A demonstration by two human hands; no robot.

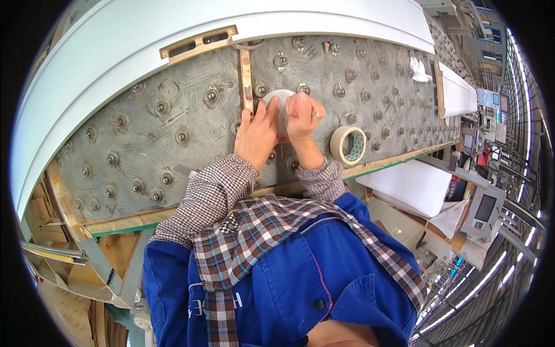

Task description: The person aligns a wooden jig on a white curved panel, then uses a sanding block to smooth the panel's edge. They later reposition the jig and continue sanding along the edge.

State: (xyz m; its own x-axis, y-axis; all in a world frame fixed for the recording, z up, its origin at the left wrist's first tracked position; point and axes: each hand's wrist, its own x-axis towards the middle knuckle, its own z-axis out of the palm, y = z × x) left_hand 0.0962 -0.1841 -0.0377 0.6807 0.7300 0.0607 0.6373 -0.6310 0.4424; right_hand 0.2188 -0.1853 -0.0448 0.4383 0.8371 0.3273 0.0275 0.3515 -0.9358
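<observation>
My left hand (257,136) is closed against the side of a pale, rounded thing (281,93) that I cannot identify, since both hands cover most of it. Close beside it on the right, my right hand (303,118) is curled into a fist against the same thing. Whether its fingers grip anything else is hidden. Just right of that hand, a roll of cream tape (348,144) stands on the worktable (208,139). A narrow wooden strip (247,81) lies beyond my left hand, running away from me.
Metal ball rollers (182,135) stud the grey tabletop. Along the far side curves a long white panel (115,52) with a slotted wooden piece (199,44) at its edge. Crumpled white material (420,69) and a shorter white panel (457,91) lie at the right.
</observation>
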